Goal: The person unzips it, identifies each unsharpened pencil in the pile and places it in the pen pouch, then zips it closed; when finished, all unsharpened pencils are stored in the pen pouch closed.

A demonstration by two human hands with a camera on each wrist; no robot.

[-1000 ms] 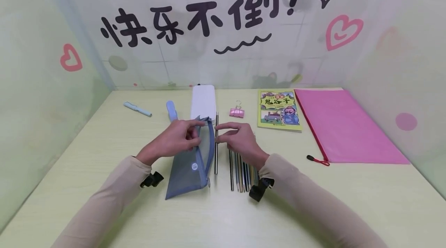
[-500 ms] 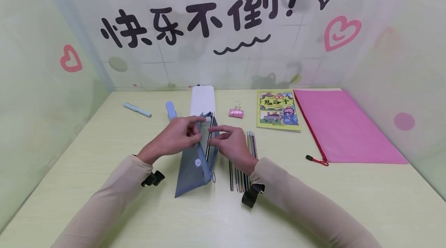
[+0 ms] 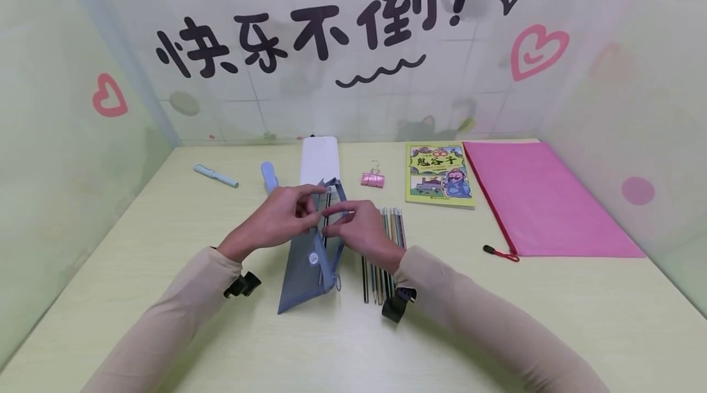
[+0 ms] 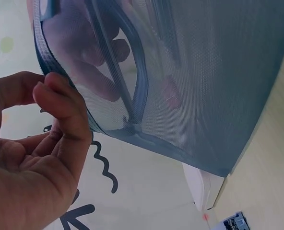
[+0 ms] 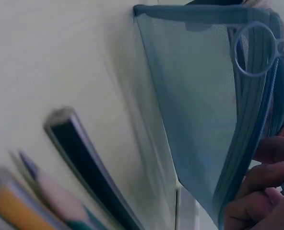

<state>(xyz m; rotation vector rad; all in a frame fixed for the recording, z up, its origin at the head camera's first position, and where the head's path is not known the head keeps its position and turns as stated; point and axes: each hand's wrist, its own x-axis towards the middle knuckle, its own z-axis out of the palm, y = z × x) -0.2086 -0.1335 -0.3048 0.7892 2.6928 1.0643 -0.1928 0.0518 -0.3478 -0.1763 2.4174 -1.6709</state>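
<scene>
Nearest to us, the closed bottom corner of the blue mesh pouch (image 3: 309, 264) rests on the tabletop (image 3: 166, 239), zipper ring dangling at its right edge. The pouch's long axis runs away from us, tilted slightly right, with the open mouth at the far end, lifted between both hands.

Just right of the pouch, a row of loose pencils (image 3: 381, 258) lies parallel to it on the tabletop, partly under our right wrist.

Mid-range: our left hand (image 3: 278, 221) pinches the pouch's left mouth edge between thumb and forefinger; the left wrist view shows the zipper tape (image 4: 65, 81) caught in that pinch. Our right hand (image 3: 359, 230) pinches a dark pencil (image 3: 327, 221), which stands in the mouth and points down the pouch's length. Pencil axis and pouch axis nearly line up, so the slide-in direction is toward us. The right hand is the one at the pencil; the left only holds the opening.

Farther off: white pencil case (image 3: 319, 159) directly behind the pouch mouth, pink binder clip (image 3: 373, 178) and booklet (image 3: 439, 175) to the right.
</scene>
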